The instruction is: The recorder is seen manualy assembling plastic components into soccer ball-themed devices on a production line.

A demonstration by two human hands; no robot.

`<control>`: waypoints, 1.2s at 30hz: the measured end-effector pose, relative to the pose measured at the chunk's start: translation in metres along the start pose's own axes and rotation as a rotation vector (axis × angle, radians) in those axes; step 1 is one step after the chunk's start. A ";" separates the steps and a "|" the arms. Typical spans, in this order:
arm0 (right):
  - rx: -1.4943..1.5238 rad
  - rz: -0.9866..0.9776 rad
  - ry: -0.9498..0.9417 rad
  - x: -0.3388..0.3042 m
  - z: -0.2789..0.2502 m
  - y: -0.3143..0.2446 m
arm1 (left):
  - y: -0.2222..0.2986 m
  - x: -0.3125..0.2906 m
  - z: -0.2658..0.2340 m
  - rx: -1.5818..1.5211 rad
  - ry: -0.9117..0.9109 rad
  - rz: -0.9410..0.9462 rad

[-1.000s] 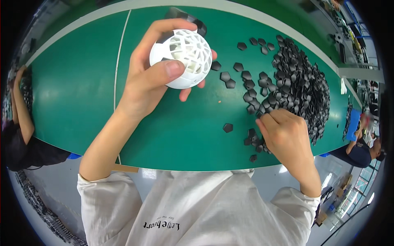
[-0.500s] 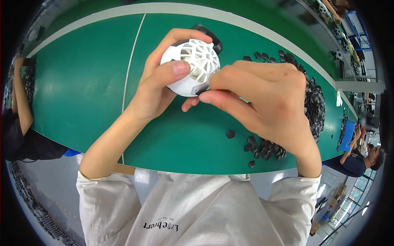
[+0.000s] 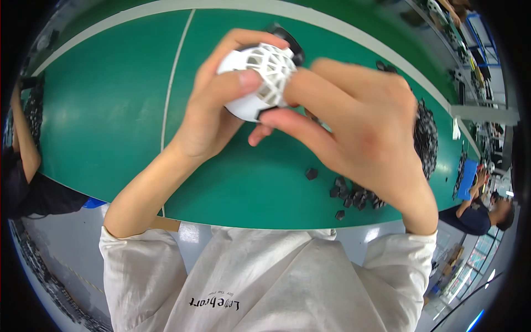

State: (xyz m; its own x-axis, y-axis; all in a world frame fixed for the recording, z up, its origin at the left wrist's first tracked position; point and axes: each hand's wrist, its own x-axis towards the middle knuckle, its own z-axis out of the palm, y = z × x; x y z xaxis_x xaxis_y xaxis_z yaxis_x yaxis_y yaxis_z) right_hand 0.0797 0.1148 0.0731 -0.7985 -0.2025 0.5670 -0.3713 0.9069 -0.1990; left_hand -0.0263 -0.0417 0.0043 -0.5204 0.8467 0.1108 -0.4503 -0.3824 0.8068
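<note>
My left hand [image 3: 207,110] is closed round a white, ball-shaped plastic shell [image 3: 270,62] with an open lattice on one side. Its thumb lies across the smooth part of the shell. A black curved part [image 3: 295,45] shows behind the lattice, by the left fingertips; whether it is joined to the shell is hidden. My right hand [image 3: 365,119], smeared by motion, has thumb and index finger pinched at the shell's lower right edge. Between them a small flat black piece [image 3: 269,113] shows against the shell, mostly covered by the thumb.
Loose black pentagon pieces [image 3: 354,195] lie on the green table [image 3: 110,110] below my right hand. A larger heap [image 3: 426,138] spreads behind that wrist. One person [image 3: 25,166] sits at the left; another [image 3: 475,213] is at the right beside a blue bin [image 3: 468,178].
The shell and both hands appear slightly higher in the picture. My right thumb and fingers have shifted up along the shell's edge, with the black piece now flatter against it.
</note>
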 end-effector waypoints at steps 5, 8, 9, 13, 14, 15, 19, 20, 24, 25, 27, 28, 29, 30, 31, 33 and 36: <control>0.083 0.067 0.020 0.008 0.002 0.013 | 0.002 0.004 -0.001 -0.051 0.097 -0.040; 0.258 0.155 -0.143 0.001 -0.014 0.021 | 0.003 0.004 -0.026 -0.130 -0.029 -0.021; 0.293 0.211 -0.187 -0.008 -0.019 0.024 | 0.005 0.008 -0.030 -0.160 -0.089 0.002; 0.180 0.395 -0.520 -0.096 -0.048 0.024 | 0.036 0.021 -0.071 0.194 -0.047 0.086; 0.157 0.441 -0.596 -0.107 -0.053 0.014 | 0.048 0.016 -0.071 0.359 0.106 0.190; 0.164 0.437 -0.596 -0.117 -0.053 0.006 | 0.054 0.016 -0.080 0.215 0.028 0.202; -0.076 0.355 -0.639 -0.148 -0.049 -0.014 | 0.042 0.033 -0.053 0.450 0.677 0.334; -0.179 0.281 -0.613 -0.149 -0.048 -0.015 | 0.043 0.031 -0.057 0.388 0.653 0.331; -0.266 0.180 -0.592 -0.142 -0.039 -0.020 | 0.041 0.026 -0.066 0.287 0.586 0.363; -0.262 0.156 -0.566 -0.140 -0.040 -0.022 | 0.039 0.025 -0.063 0.232 0.557 0.354; -0.266 0.240 -0.635 -0.134 -0.042 -0.025 | 0.040 0.027 -0.058 0.162 0.564 0.340; -0.263 0.219 -0.626 -0.134 -0.041 -0.025 | 0.041 0.027 -0.054 0.139 0.585 0.332; -0.274 0.219 -0.619 -0.134 -0.037 -0.025 | 0.044 0.025 -0.053 0.165 0.553 0.345; -0.290 0.225 -0.618 -0.135 -0.035 -0.025 | 0.044 0.025 -0.053 0.184 0.517 0.353; -0.308 0.211 -0.581 -0.135 -0.033 -0.025 | 0.044 0.025 -0.053 0.265 0.516 0.348; -0.320 0.200 -0.598 -0.135 -0.031 -0.024 | 0.044 0.023 -0.048 0.325 0.472 0.367; -0.344 0.206 -0.628 -0.132 -0.032 -0.024 | 0.042 0.020 -0.041 0.404 0.423 0.380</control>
State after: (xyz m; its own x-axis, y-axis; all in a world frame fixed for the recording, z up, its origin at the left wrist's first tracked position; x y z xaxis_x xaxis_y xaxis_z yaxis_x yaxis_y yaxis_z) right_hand 0.2090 0.1317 0.0293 -0.9947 -0.0955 -0.0390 -0.0980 0.9929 0.0677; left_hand -0.0849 -0.0557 0.0164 -0.8634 0.4329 0.2591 0.0816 -0.3870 0.9185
